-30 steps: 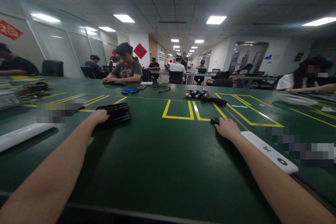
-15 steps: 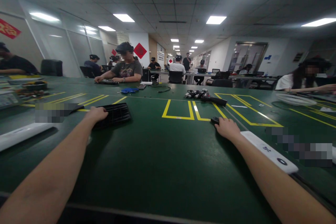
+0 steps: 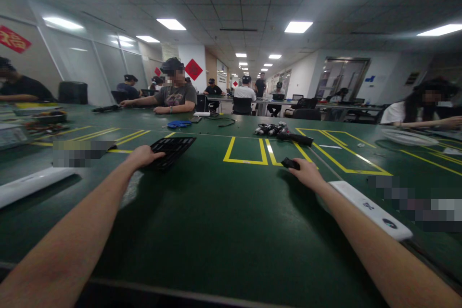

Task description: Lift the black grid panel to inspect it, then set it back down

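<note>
My left hand [image 3: 143, 156] grips the near edge of a flat black ribbed plastic panel [image 3: 173, 149] and holds it tilted up off the green table [image 3: 224, 211]. My right hand [image 3: 306, 172] is closed over a small black part [image 3: 289, 163], which sticks out to the left of my fingers just above the table. Both forearms stretch out over the table toward the yellow marked boxes [image 3: 246, 151].
A long white panel [image 3: 371, 209] lies beside my right forearm, another white panel [image 3: 32, 185] at the left. A pile of black and silver parts [image 3: 279, 132] sits beyond the yellow boxes. Several people work across the table; one sits opposite [image 3: 173, 94], another at the right [image 3: 418, 108].
My left hand has lifted and turned the black panel, shifting it right. My right hand has moved slightly left and up with the small black part. The person opposite has reached an arm out.
</note>
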Available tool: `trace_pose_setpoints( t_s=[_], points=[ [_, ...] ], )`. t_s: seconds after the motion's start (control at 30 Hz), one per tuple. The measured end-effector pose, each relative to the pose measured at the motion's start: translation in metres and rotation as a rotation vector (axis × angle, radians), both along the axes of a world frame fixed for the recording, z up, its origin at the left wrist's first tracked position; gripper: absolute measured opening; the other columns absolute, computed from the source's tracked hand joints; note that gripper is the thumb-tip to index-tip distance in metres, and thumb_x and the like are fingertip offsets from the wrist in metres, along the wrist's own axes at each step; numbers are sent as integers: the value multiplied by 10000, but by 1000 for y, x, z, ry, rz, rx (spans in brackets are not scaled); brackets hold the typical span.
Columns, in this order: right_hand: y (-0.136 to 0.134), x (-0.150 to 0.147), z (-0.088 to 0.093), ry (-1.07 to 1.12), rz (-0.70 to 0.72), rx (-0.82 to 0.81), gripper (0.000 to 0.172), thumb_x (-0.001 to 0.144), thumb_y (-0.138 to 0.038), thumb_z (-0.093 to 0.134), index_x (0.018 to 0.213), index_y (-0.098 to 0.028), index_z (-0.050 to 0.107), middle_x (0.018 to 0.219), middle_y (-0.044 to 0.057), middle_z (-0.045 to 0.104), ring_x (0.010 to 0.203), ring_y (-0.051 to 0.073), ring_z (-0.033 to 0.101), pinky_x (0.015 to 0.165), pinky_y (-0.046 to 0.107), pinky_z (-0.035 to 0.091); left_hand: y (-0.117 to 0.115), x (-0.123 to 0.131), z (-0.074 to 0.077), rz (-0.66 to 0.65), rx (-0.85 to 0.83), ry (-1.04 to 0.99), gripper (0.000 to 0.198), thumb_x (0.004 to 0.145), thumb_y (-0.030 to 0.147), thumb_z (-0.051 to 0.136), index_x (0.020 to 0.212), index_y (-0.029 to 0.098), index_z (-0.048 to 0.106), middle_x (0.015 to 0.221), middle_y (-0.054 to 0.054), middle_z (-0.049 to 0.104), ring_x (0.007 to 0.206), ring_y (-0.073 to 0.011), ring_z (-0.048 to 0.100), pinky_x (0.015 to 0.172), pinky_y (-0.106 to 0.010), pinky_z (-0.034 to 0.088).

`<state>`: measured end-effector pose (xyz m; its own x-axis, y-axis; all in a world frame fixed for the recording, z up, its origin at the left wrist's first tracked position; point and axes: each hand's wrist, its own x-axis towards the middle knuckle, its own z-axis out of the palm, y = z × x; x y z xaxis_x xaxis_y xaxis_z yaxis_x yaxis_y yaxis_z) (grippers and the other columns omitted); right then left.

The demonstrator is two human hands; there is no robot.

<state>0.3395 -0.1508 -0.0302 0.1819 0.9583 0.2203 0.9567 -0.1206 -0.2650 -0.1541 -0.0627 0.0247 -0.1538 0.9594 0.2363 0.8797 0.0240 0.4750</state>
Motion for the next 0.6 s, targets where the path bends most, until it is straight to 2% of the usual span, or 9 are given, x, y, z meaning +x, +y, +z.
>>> trace_pose_setpoints(
  t_s=[0.07, 0.1, 0.2, 0.27, 0.33, 0.47, 0.6],
  points=[
    [-5, -18, 5, 217, 130, 54, 446, 774, -273, 519, 1190, -117, 493, 1167, 118, 563, 1045, 217, 521, 896, 327, 385, -10, 32, 3, -15, -34, -82, 352, 712, 407, 588, 529, 107, 567, 373, 28, 382, 498, -121, 427, 521, -231, 265],
    [-9, -29, 7, 318, 201, 63, 461, 767, -262, 527, 1204, -121, 481, 1178, 111, 556, 1048, 205, 521, 892, 319, 394, -15, 52, 3, -97, 31, -186, 328, 739, 391, 557, 605, 94, 597, 425, 21, 444, 512, -121, 438, 521, -230, 281],
    [-27, -61, 14, 526, 408, 46, 467, 757, -252, 535, 1212, -171, 469, 1183, 77, 550, 1050, 190, 522, 890, 339, 408, -37, 116, -5, -226, 89, -303, 341, 795, 417, 449, 841, 116, 602, 651, 6, 591, 599, -123, 513, 557, -221, 364],
    [-38, -76, 16, 621, 516, 42, 472, 755, -253, 541, 1215, -182, 463, 1182, 72, 548, 1052, 189, 519, 902, 353, 404, -55, 153, -15, -451, 102, -517, 361, 745, 426, 508, 918, 116, 576, 787, -39, 630, 694, -157, 562, 605, -250, 414],
    [-45, -84, 13, 681, 613, 65, 466, 758, -262, 542, 1212, -190, 464, 1190, 72, 540, 1075, 196, 502, 921, 365, 390, -72, 179, -25, -589, 67, -603, 382, 687, 430, 579, 919, 127, 555, 841, -63, 630, 752, -181, 581, 639, -278, 441],
    [-42, -85, -1, 683, 755, 154, 438, 752, -260, 556, 1180, -198, 489, 1202, 71, 524, 1124, 216, 459, 965, 393, 348, -93, 203, -41, -745, -23, -694, 378, 673, 415, 609, 931, 156, 511, 882, -63, 609, 782, -178, 584, 657, -291, 452],
    [-32, -83, -16, 603, 793, 169, 385, 758, -256, 552, 1138, -201, 524, 1158, 69, 545, 1120, 232, 454, 967, 420, 347, -95, 207, -50, -738, -47, -626, 397, 665, 427, 620, 935, 162, 500, 804, -35, 582, 700, -151, 555, 582, -262, 421]
  ],
)
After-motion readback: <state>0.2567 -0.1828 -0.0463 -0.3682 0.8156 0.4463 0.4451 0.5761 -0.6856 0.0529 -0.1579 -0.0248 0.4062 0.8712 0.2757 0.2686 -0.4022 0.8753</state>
